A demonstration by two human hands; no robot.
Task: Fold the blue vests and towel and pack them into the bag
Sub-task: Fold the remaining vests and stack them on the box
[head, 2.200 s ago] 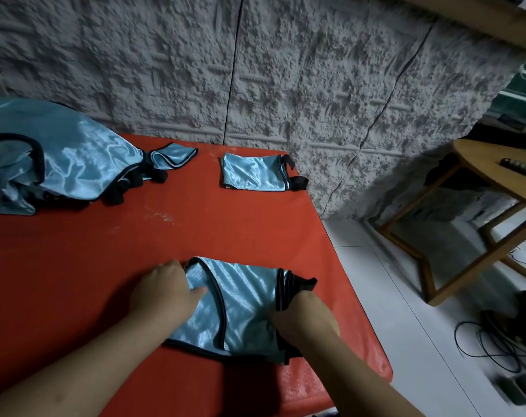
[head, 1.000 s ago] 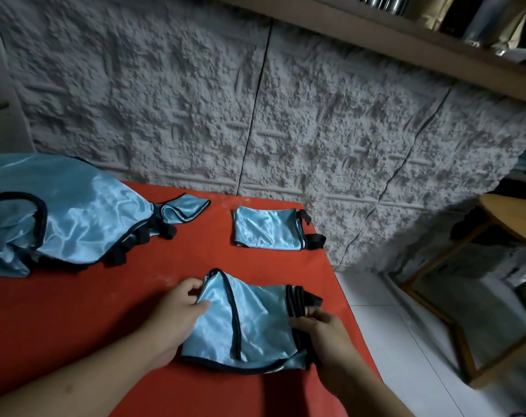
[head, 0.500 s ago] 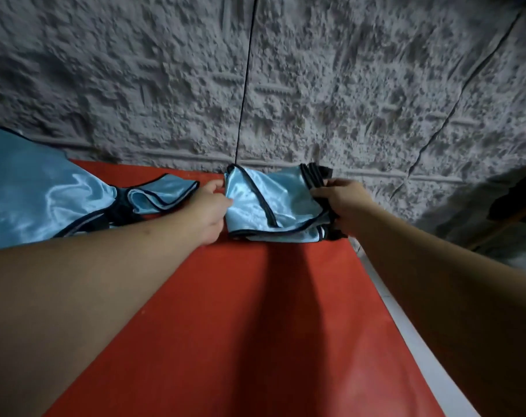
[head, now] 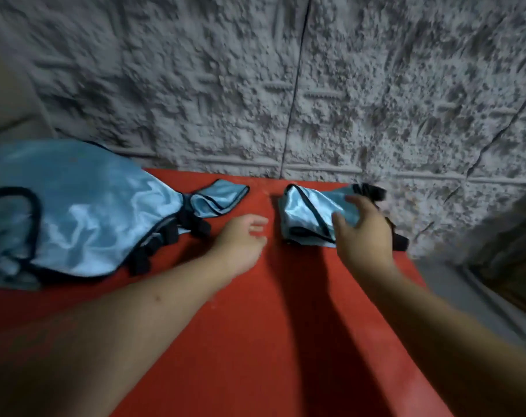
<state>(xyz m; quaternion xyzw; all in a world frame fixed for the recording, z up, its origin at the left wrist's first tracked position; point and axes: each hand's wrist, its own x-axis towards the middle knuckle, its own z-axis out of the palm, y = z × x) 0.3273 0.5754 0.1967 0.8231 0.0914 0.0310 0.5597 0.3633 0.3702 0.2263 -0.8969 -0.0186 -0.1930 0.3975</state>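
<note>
Head view, materials: shiny satin-like light blue cloth with black piping and black straps; a matte red table top (head: 255,341); a rough, pitted grey wall (head: 225,85) behind it, crossed by thin dark seams

Head view, shapes: the folded vests (head: 310,212) form a compact, squarish bundle at the far right of the table, close to the wall; the loose blue heap (head: 84,212) at the far left is broad and rumpled, with a black loop at its left end and a small flap (head: 222,197) trailing toward the middle

Head view, count: two blue cloth masses, well apart; how many garments lie in each cannot be told; two bare forearms, two hands

Head view, left hand (head: 243,239): over the red surface between heap and bundle, just left of the bundle; fingers loosely bent, blurred, nothing in them; whether it touches the table cannot be told

Head view, right hand (head: 364,233): fingers spread and straight, laid over the right part of the folded vests, thumb toward the near edge; whether it presses or only hovers is unclear through the blur

Head view, task's thing: folded vests on the table's far right corner, under the right hand; black strap ends (head: 401,240) stick out beside the wrist
</note>
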